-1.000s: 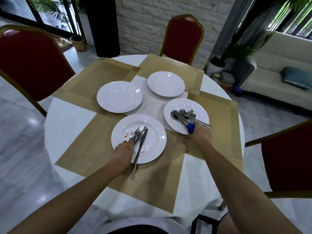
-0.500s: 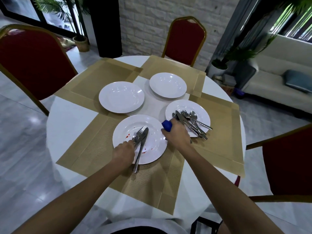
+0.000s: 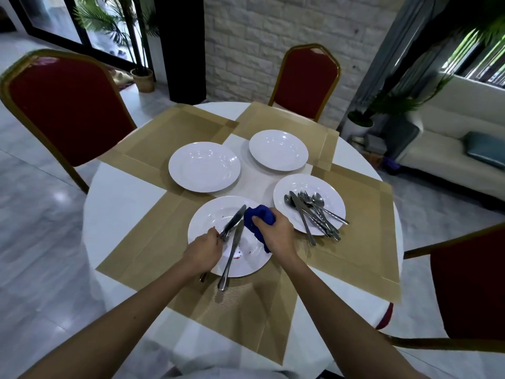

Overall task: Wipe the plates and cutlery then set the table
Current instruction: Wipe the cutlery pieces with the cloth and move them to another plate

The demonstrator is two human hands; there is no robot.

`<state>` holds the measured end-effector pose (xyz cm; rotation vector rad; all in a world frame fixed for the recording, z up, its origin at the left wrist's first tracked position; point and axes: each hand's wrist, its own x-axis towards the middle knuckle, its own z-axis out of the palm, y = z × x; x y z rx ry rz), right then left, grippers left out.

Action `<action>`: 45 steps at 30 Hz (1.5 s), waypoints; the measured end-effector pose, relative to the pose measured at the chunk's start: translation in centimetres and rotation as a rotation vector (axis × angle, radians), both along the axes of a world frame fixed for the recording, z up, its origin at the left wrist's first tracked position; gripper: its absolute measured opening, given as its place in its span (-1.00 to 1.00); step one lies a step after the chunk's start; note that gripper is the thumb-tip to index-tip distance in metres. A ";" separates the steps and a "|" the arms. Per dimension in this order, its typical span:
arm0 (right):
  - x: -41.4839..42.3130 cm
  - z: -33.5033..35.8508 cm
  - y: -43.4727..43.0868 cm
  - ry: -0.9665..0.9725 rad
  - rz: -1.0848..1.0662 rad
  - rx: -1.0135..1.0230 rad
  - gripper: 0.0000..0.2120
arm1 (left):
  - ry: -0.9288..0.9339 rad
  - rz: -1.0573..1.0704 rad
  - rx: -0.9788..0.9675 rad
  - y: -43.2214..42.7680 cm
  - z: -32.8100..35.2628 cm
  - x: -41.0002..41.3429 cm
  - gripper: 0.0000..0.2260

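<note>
The near white plate [image 3: 216,214] carries red smears and a knife [image 3: 231,255] lying across it, handle over the near rim. My left hand [image 3: 203,251] grips a second piece of cutlery [image 3: 234,220], lifted at an angle above that plate. My right hand [image 3: 276,235] holds a crumpled blue cloth [image 3: 258,218] over the plate's right side, close to the lifted piece's tip. A plate on the right [image 3: 332,187] holds a pile of cutlery [image 3: 314,214]. Two clean plates, one at far left [image 3: 204,166] and one at far middle [image 3: 278,150], lie bare.
The round white table [image 3: 114,203] carries several tan placemats [image 3: 169,132]. Red chairs stand at the left [image 3: 68,110], the far side [image 3: 307,77] and the right [image 3: 470,288]. A white sofa [image 3: 448,160] and potted plants stand beyond.
My right hand has carried the blue cloth from the right plate across to the near plate. My left hand has lifted one piece of cutlery off the near plate.
</note>
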<state>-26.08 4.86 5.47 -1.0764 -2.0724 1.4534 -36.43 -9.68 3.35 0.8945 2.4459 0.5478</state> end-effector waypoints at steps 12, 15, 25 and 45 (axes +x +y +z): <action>-2.4 1.5 1.6 -0.178 -0.049 0.324 -0.79 | 0.278 -0.050 0.139 0.3 2.7 2.3 -0.81; -2.5 2.5 2.4 -0.241 -0.080 0.417 -0.82 | 0.303 -0.060 0.133 0.2 2.7 2.4 -0.78; -0.8 1.6 2.5 -0.181 0.047 0.684 -0.73 | 0.297 -0.052 0.186 -0.3 2.9 2.8 -0.75; -1.2 1.8 1.5 0.122 0.015 0.364 -0.71 | -0.208 0.151 0.440 1.1 5.0 3.3 -0.64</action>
